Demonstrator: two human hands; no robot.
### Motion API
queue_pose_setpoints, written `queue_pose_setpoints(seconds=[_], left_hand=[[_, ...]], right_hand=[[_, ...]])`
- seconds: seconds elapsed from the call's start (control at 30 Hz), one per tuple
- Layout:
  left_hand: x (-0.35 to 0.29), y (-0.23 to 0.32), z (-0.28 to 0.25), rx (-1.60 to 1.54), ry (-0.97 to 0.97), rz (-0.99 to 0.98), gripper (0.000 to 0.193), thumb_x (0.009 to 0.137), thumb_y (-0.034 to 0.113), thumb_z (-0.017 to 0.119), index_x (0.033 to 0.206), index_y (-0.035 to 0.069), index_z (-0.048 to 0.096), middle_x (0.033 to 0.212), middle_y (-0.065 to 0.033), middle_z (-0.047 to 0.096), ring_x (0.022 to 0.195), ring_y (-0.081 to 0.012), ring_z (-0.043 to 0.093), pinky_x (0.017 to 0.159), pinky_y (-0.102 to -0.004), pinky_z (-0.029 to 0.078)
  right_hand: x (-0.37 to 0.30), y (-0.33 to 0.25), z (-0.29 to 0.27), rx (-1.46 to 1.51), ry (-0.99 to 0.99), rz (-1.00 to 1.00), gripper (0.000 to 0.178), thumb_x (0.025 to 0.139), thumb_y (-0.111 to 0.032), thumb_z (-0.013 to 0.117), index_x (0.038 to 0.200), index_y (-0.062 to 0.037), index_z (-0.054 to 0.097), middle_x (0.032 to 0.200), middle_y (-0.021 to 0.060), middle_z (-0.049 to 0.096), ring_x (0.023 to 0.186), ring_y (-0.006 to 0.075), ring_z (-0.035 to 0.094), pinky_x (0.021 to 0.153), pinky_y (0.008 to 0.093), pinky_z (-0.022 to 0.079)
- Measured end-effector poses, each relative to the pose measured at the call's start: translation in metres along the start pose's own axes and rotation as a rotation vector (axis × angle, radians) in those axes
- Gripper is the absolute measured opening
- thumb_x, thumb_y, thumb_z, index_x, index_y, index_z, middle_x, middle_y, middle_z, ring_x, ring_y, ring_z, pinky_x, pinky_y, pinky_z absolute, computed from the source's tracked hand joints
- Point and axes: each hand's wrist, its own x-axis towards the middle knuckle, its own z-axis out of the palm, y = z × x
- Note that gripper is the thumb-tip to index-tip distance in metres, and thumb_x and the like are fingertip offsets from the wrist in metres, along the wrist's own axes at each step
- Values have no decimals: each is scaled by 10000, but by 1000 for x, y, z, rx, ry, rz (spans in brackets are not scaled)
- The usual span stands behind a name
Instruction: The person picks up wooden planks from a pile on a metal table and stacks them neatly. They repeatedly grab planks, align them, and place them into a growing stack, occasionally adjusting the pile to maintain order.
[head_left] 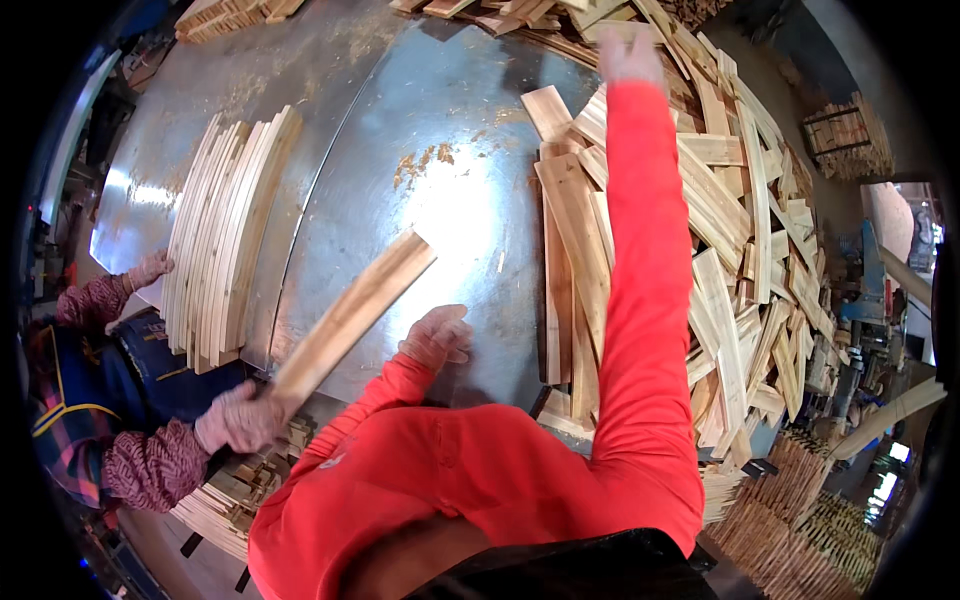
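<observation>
My right arm, in a red sleeve, stretches far out over a heap of loose wooden boards (715, 200) on the right. At its end my gloved right hand (631, 55) is above the heap's far part, fingers spread and slightly blurred; no board shows in its grasp. My gloved left hand (437, 336) hovers over the metal table (420, 120) close to my body, its fingers loosely bent and apart, holding nothing. Left of it a co-worker's gloved hand (240, 418) grips one end of a single board (355, 312), which slants up toward the table's middle.
A row of boards on edge (225, 240) stands on the table's left side, by the co-worker's other hand (150, 269). More boards (235, 15) lie at the far left. Stacked wood (775, 520) stands at the lower right, and another bundle (848, 138) at the far right.
</observation>
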Motion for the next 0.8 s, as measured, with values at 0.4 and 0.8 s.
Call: queue_pose_setpoints(seconds=[0.4,0.8], left_hand=[[18,-49,90,-57,-69,-114,432,923,340,590,1207,19,533,900,-94,625,731,-203,612,642,-332,548],[46,-25,125,303,183,99,502,804,356,715,1153,9,618,1054,-135,673,945,-236,617,857,-340,479]], right_hand=[[-201,286,-68,-598,-556,115,624,855,-390,580,1396,-147,384,1340,199,492,1168,378,531,955,475,443],[-277,258,-72,-127,-425,-24,921,760,-551,678,1449,-49,329,1457,225,369,1327,378,385,1101,423,314]])
